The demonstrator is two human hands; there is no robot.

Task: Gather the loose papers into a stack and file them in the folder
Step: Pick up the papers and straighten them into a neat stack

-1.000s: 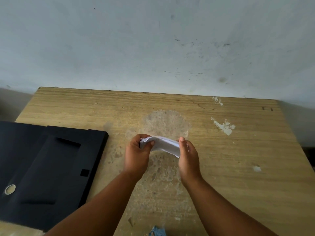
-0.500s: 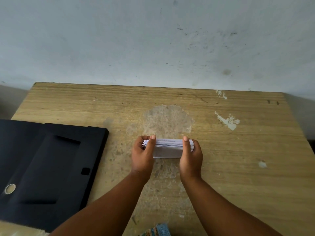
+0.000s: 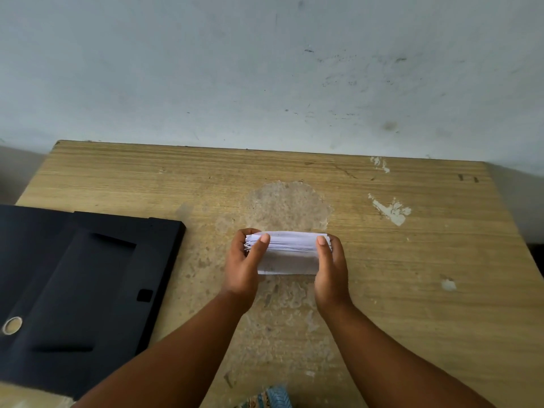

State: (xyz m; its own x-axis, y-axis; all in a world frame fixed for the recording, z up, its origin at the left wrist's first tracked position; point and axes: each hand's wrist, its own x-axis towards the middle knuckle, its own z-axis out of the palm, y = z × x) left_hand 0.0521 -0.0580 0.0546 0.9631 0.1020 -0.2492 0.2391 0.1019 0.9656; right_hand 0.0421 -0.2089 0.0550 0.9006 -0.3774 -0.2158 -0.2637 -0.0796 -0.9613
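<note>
A small stack of white papers point(image 3: 290, 251) stands on its edge on the wooden table point(image 3: 412, 275), near the middle. My left hand point(image 3: 243, 266) grips the stack's left end and my right hand point(image 3: 331, 269) grips its right end, thumbs lying on the near face. The top edges of the sheets are roughly level, slightly fanned at the left. A black folder point(image 3: 85, 284) lies open and flat at the table's left side, well apart from my hands.
A pale, stained wall point(image 3: 265, 69) rises directly behind the table's far edge. The table top shows a worn grey patch point(image 3: 287, 204) and white chipped marks point(image 3: 390, 210). A bit of patterned blue cloth point(image 3: 270, 399) shows at the bottom edge.
The papers, bent and lifted between my hands a second ago, now stand straight on edge on the table, squared between both hands. The folder has not moved.
</note>
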